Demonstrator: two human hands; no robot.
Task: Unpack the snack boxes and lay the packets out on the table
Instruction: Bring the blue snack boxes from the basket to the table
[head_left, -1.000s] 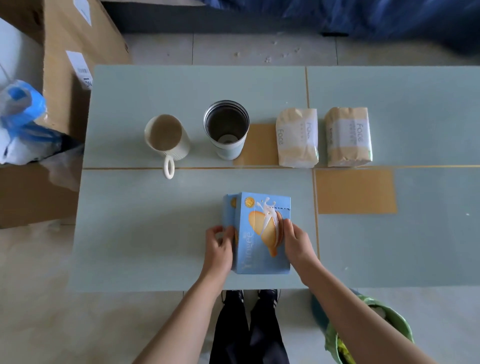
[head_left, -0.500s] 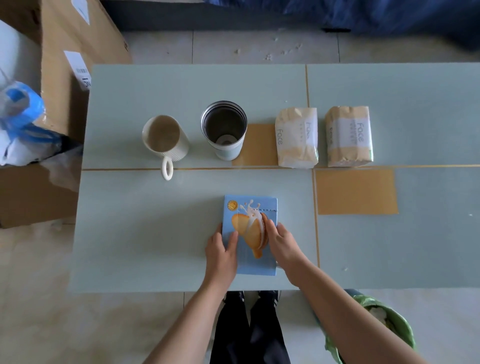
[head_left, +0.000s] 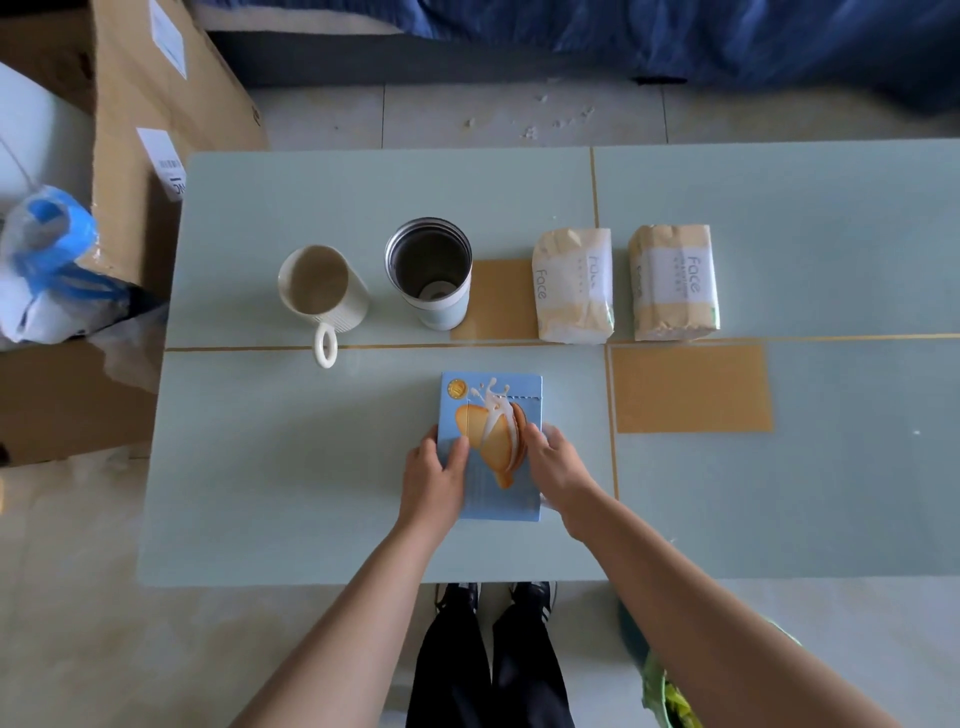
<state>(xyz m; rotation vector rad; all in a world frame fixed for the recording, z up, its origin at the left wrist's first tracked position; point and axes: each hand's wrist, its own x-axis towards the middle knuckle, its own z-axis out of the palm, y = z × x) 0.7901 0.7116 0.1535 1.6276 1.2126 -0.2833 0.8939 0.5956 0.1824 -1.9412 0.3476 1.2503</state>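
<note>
The blue biscuit box lies flat on the pale green table, printed face up, near the table's front edge and directly in front of the person, a placing that seems chosen to put its dotted tear line within easy reach. The left hand holds the box's left edge, thumb on the face and fingers curled round the side, apparently to pin it down. The right hand rests on the box's right edge, its fingers bent onto the face, probably steadying it; the box looks unopened. Beyond the box stand a cream mug and a steel tumbler; beyond it to the right lie two tissue packs
</note>
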